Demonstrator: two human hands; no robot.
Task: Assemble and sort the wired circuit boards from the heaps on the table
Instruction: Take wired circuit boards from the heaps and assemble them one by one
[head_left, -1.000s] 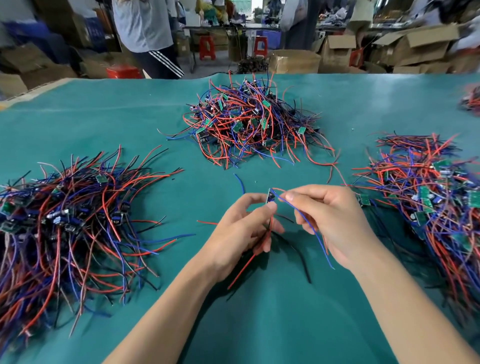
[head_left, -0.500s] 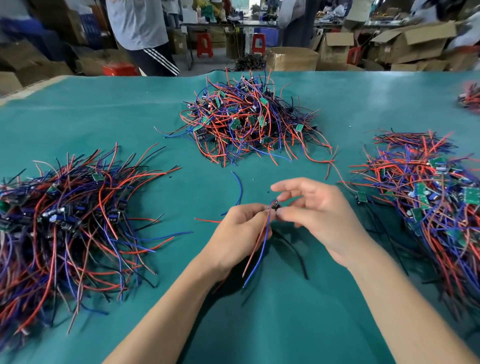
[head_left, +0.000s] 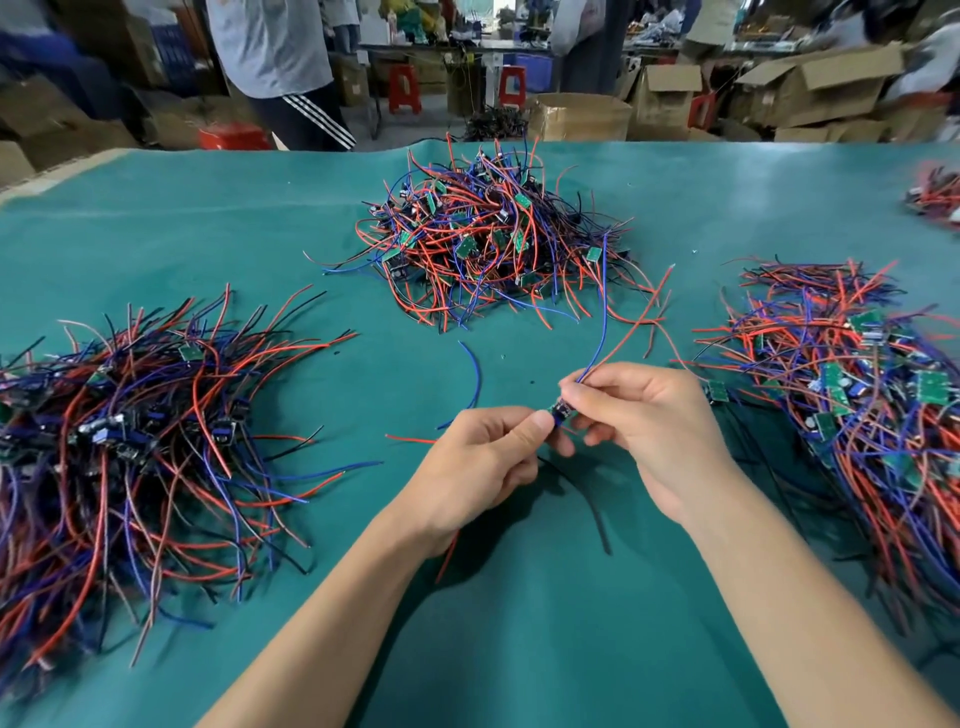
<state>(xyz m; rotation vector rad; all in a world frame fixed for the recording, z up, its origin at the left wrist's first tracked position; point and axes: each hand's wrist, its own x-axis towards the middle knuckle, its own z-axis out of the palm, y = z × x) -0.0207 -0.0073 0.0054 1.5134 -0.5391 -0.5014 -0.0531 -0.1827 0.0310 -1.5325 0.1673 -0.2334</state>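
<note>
A small wired circuit board (head_left: 562, 412) is held between both hands above the middle of the green table (head_left: 156, 244). My left hand (head_left: 478, 467) pinches its left end with thumb and fingers. My right hand (head_left: 654, 426) pinches its right end and also holds a blue wire (head_left: 602, 306) and a red wire (head_left: 636, 325) that rise from the fingers toward the far heap. A black wire (head_left: 587, 499) and a red wire end (head_left: 447, 561) trail below the hands. Three heaps of wired boards lie around: left heap (head_left: 130, 436), far heap (head_left: 483, 239), right heap (head_left: 872, 395).
A loose blue wire (head_left: 474, 374) and a loose red wire (head_left: 410, 440) lie on the mat by my left hand. A further small heap (head_left: 935, 195) sits at the far right edge. Beyond the table stand cardboard boxes (head_left: 582, 117), red stools (head_left: 404, 88) and a person (head_left: 275, 67).
The blue and red wires that hung below the hands now stand upward from my right hand. My right hand has closed on the board's right end, and both hands sit slightly higher.
</note>
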